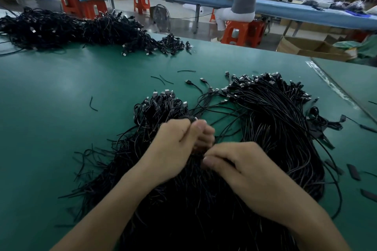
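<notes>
A big heap of black USB cables lies on the green table in front of me, with plug ends fanned out at its far side. My left hand grips a small coiled bundle of black cable above the heap. My right hand sits just right of it, thumb and fingers pinching something thin and black against that bundle; what it pinches is mostly hidden by the fingers. A smaller clump of cables with plugs lies just beyond my left hand.
A second large pile of bundled black cables lies at the far left of the table. Short black ties are scattered on the mat. A person sits on an orange stool at a blue bench behind. A cardboard box stands at right.
</notes>
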Demonstrator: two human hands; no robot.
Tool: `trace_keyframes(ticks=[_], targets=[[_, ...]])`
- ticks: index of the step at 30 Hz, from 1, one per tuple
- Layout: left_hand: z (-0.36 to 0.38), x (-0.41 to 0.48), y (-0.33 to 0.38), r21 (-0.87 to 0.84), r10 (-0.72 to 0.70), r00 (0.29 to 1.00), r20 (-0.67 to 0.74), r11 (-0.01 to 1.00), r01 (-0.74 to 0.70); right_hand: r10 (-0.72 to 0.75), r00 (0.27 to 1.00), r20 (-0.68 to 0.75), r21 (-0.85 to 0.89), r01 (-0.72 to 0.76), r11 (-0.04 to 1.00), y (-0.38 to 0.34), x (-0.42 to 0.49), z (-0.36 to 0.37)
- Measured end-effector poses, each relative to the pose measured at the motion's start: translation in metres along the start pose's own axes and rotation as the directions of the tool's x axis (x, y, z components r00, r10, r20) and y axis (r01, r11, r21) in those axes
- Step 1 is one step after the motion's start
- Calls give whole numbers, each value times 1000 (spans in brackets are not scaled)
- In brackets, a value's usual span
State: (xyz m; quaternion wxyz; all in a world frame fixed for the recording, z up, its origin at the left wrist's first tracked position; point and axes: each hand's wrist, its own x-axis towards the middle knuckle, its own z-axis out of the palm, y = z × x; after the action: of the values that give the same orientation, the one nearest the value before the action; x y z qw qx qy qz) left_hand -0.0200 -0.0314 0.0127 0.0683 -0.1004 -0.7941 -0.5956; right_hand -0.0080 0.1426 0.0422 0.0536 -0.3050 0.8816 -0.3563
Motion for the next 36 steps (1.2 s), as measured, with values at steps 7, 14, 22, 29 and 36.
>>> trace_keyframes(ticks=[7, 14, 22, 29, 36], targets=[[0, -13, 15, -132, -199, 896, 396, 954, 270, -3, 957, -289, 300, 94, 949, 6, 0, -14], [-14, -12, 18, -465, -46, 702, 711, 718, 518, -51, 993, -104, 508, 97, 856, 10, 2, -10], [2, -4, 20, -191, -289, 916, 279, 918, 348, 21, 962, -274, 208, 38, 977, 7, 6, 1], [10, -3, 22, -338, -406, 796, 449, 747, 572, -25, 904, -426, 201, 122, 972, 0, 15, 3], [-2, 0, 7, -174, -408, 889, 206, 879, 444, 140, 948, -287, 234, -72, 970, 18, 13, 3]])
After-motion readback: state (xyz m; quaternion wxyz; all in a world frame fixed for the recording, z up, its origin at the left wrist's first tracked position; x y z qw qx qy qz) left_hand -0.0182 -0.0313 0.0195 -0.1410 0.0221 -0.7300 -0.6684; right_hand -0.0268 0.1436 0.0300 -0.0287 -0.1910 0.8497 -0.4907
